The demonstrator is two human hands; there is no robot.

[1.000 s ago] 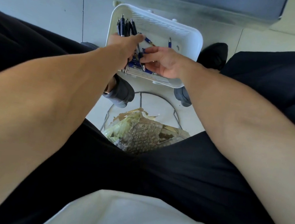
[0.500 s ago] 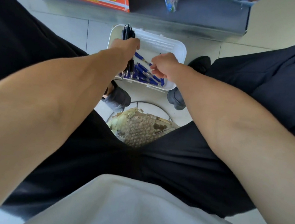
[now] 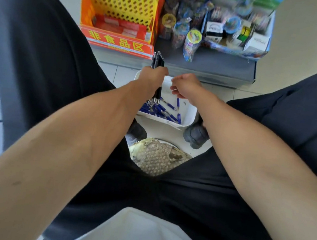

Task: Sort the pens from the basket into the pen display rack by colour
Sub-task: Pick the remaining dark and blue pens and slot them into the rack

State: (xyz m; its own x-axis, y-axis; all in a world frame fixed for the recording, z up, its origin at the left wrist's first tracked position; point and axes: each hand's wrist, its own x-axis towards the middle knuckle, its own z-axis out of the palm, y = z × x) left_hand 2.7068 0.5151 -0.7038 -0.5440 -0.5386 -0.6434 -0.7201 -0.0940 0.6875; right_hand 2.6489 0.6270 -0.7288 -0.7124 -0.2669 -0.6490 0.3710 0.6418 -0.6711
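Observation:
My left hand (image 3: 152, 76) grips a bundle of black pens (image 3: 158, 59) upright, their tips hanging down over the white basket (image 3: 190, 112). The basket sits on the floor between my feet, and several blue pens (image 3: 160, 110) lie in its near part. My right hand (image 3: 186, 85) hovers over the basket just right of the left hand. Its fingers are loosely curled and I see nothing in them. On the grey shelf beyond stands a blue display rack (image 3: 239, 33) packed with stationery.
An orange and yellow perforated rack (image 3: 118, 6) with red boxes stands at the shelf's left. Packets of coloured items (image 3: 191, 41) stand between the two racks. My shoes (image 3: 196, 135) flank the basket, and a stool with a crumpled wrapper (image 3: 156, 156) is under me.
The view has tilted up, and the shelf and racks now show. My left hand has raised the black pens out of the basket. My right hand has lifted off the blue pens.

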